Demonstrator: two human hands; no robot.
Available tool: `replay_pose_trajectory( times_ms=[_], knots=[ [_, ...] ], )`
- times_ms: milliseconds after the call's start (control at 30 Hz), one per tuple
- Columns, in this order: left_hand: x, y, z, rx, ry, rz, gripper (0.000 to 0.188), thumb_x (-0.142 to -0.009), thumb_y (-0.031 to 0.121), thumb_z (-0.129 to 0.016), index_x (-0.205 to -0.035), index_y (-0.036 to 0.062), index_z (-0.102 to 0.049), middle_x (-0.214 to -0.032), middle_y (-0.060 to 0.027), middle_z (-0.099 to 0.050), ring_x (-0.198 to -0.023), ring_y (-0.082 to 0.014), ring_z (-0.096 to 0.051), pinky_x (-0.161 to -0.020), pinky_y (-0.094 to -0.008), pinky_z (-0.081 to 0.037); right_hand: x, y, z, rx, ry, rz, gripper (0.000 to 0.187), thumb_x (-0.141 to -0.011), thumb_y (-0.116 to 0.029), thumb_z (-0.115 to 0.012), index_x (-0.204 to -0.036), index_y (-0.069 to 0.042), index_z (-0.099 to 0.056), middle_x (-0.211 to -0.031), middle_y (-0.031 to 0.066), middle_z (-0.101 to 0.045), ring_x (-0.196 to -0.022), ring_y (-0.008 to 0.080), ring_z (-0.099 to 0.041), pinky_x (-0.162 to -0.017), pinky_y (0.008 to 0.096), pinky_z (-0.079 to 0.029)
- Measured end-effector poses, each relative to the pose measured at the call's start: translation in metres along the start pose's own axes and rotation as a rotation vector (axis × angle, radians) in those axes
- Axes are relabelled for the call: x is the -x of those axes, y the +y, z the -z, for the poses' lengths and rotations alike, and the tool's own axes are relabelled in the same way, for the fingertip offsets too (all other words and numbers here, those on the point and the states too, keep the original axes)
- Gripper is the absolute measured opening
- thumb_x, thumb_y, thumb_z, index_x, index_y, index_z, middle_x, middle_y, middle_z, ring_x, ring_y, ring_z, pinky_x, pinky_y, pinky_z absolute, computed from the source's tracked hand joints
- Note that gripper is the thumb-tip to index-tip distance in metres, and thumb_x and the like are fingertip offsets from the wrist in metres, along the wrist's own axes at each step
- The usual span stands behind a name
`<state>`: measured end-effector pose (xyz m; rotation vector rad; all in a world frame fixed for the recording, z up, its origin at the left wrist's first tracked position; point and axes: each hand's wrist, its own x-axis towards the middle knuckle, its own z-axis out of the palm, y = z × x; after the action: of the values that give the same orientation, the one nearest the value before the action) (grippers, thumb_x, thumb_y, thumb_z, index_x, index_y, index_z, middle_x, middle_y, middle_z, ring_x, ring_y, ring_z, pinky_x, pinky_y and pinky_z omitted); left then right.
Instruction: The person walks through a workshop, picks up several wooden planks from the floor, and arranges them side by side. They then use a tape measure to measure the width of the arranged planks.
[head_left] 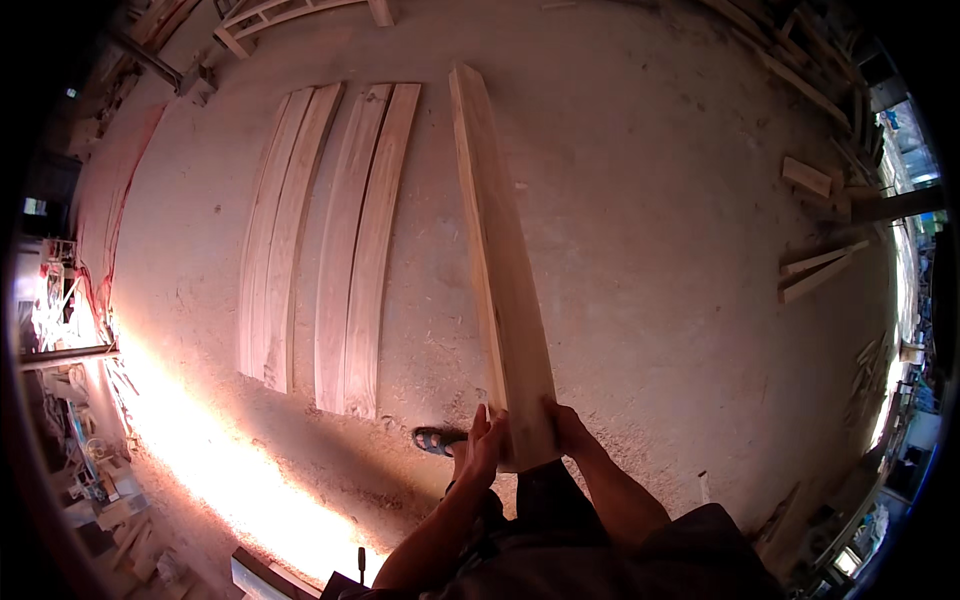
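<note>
A long wooden plank stretches away from me, its near end held between my two hands at about waist height. My left hand grips its left edge close to the near end, fingers partly hidden by the wood. On the opposite edge, my right hand is closed, its fingers out of sight under or behind the board. Left of this plank, two groups of long boards lie on the floor: a farther-left pair and a nearer pair, the boards in each side by side.
Sawdust is scattered over the concrete floor. A wooden frame stands at the far left. Short offcuts and a wood block lie at the right. Bright sunlight crosses the lower left. My sandalled foot shows beside the plank.
</note>
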<state>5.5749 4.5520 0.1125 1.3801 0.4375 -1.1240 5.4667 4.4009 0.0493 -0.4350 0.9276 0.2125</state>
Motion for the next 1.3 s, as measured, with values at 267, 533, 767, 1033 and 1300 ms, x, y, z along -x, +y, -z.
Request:
replay_pose_trajectory(
  times_ms=[267, 533, 767, 1033, 1300],
  knots=[
    [-0.035, -0.035, 0.049, -0.097, -0.014, 0.045, 0.062, -0.096, 0.052, -0.046, -0.132, 0.0018, -0.049, -0.115, -0.0132, -0.062, -0.103, -0.0201, -0.060, -0.089, -0.0335, -0.049, 0.050, -0.032, -0.097, 1.214, 0.578, 0.024, 0.067, -0.071, -0.041, -0.071, -0.113, 0.009, -0.055, -0.104, 0.0259, -0.065, -0.100, 0.0354, -0.065, -0.086, 0.0437, -0.052],
    [-0.011, -0.014, 0.036, 0.372, -0.257, 0.182, 0.072, -0.097, 0.060, -0.031, -0.139, 0.0018, -0.040, -0.132, -0.0168, -0.052, -0.120, -0.0287, -0.053, -0.103, -0.0396, -0.043, 0.077, -0.010, -0.154, 1.334, 0.461, 0.668, 0.077, -0.066, -0.037, -0.078, -0.119, 0.007, -0.042, -0.112, 0.0274, -0.052, -0.101, 0.0419, -0.057, -0.085, 0.0485, -0.049],
    [-0.008, -0.023, 0.040, 0.517, -0.342, 0.099, 0.071, -0.097, 0.058, -0.034, -0.139, 0.0008, -0.040, -0.132, -0.0169, -0.053, -0.120, -0.0279, -0.053, -0.103, -0.0380, -0.042, 0.080, 0.000, -0.183, 1.367, 0.502, 0.829, 0.069, -0.066, -0.025, -0.076, -0.116, 0.007, -0.041, -0.107, 0.0284, -0.048, -0.100, 0.0439, -0.050, -0.087, 0.0505, -0.043],
    [-0.015, -0.027, 0.060, 0.575, -0.351, 0.124, 0.070, -0.097, 0.057, -0.035, -0.139, -0.0001, -0.040, -0.131, -0.0167, -0.053, -0.120, -0.0270, -0.053, -0.102, -0.0369, -0.042, 0.073, 0.000, -0.184, 1.180, 0.330, 0.650, 0.080, -0.066, -0.019, -0.074, -0.126, 0.009, -0.031, -0.113, 0.0322, -0.051, -0.102, 0.0450, -0.056, -0.086, 0.0472, -0.050],
    [0.048, 0.052, 0.099, 0.128, 0.014, 0.057, 0.049, -0.098, 0.040, -0.049, -0.124, -0.0005, -0.055, -0.110, -0.0097, -0.063, -0.093, -0.0186, -0.063, -0.082, -0.0329, -0.050, 0.044, 0.005, -0.147, 0.577, 0.166, 0.177, 0.064, -0.063, -0.002, -0.070, -0.121, 0.005, -0.043, -0.111, 0.0183, -0.056, -0.098, 0.0308, -0.060, -0.084, 0.0401, -0.052]
  ],
)
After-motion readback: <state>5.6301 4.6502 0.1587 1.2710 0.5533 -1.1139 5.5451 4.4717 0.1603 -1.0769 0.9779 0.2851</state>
